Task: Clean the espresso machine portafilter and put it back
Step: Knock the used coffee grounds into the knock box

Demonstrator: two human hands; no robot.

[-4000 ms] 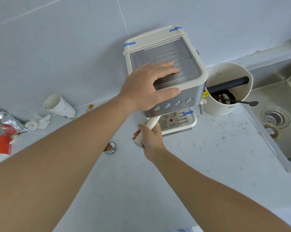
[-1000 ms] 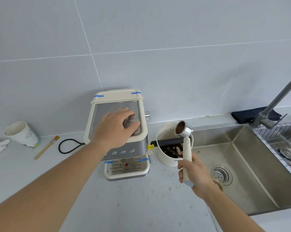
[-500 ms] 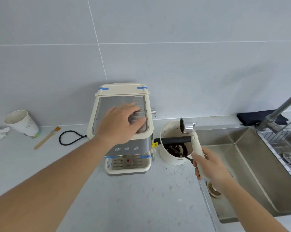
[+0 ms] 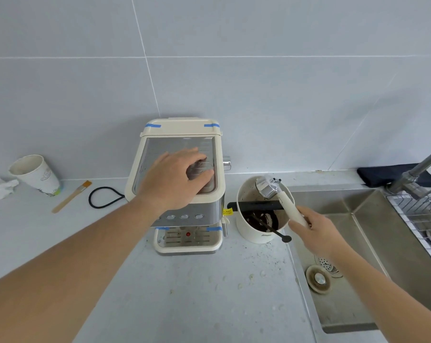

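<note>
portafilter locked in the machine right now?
No. The right hand holds the portafilter over the knock bin, beside the machine.

Left hand [image 4: 177, 179]: forearm extended forward from the lower left, palm down, fingers spread and flat. Right hand [image 4: 313, 233]: forearm entering from the lower right, wrist raised, fingers curled closed around a handle, knuckles toward the camera.

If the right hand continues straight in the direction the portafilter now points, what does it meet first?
Probably the knock box: the right hand aims the portafilter over its black bar; depth is unclear.
</note>
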